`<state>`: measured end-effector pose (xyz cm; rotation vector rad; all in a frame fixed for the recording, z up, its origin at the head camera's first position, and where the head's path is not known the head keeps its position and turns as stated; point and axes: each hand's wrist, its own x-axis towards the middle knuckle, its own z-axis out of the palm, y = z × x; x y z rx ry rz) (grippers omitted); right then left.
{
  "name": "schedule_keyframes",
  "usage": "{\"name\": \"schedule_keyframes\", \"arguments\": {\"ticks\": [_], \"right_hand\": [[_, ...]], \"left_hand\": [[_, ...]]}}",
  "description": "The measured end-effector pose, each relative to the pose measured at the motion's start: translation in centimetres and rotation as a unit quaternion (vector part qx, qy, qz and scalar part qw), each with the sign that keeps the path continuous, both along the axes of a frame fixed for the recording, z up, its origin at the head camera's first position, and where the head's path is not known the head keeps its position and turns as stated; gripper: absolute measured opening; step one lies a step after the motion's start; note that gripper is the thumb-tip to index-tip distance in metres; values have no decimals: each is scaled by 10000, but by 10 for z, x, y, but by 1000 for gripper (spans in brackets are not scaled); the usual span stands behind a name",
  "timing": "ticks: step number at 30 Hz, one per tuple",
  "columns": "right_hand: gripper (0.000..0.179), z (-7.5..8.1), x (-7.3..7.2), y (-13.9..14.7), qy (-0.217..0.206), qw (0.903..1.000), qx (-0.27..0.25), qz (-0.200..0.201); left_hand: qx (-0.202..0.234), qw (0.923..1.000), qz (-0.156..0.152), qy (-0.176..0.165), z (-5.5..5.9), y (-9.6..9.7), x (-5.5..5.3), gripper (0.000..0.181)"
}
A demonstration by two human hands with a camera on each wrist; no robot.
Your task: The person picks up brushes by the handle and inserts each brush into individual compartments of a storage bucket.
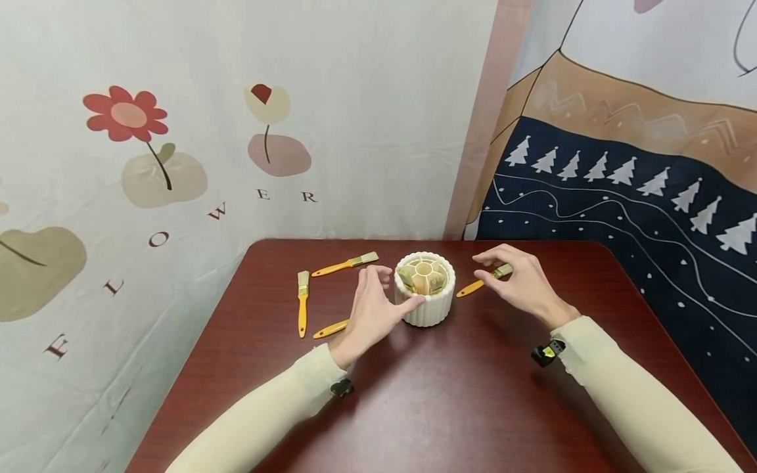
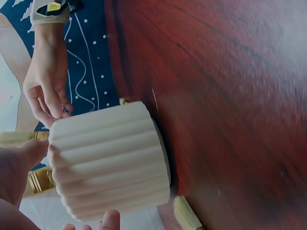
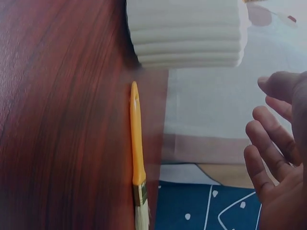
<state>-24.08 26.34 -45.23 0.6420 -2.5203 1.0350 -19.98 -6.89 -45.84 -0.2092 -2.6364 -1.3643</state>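
A white ribbed round holder (image 1: 427, 312) with a divided inside stands on the table. Two paintbrushes are in it, bristles up, their gold ferrules (image 2: 41, 179) showing past the rim in the left wrist view. My left hand (image 1: 374, 309) holds the holder, thumb across the front of the rim and fingers along its left side. To the right, my right hand (image 1: 523, 281) hovers with loosely bent, parted fingers and nothing between them. Below it lies a paintbrush with a yellow handle (image 3: 137, 139), bristles pointing away from the holder.
Left of the holder lie more yellow-handled paintbrushes: one upright in view (image 1: 303, 305), one slanted near the back (image 1: 343, 265), and one (image 1: 331, 328) partly hidden behind my left hand. The dark red table (image 1: 449, 407) ends at printed cloth hangings (image 1: 378, 131) behind.
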Motion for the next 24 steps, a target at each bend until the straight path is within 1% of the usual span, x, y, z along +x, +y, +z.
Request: {"name": "schedule_keyframes", "arguments": {"ticks": [6,13,16,24], "right_hand": [[30,-3,-6,8,-69,9995,10,-316],[26,-8,-15,14,-283,9978,153,-577],[25,-11,-17,16,-360,9967,231,-684],[25,-18,-18,17,-541,9945,378,-819]], "left_hand": [[56,10000,3,-51,-2,5,2,80],[165,9998,-67,-52,-2,4,0,77],[208,9997,-110,-49,-1,4,0,75],[182,9997,-180,-1,-1,-1,0,71]]}}
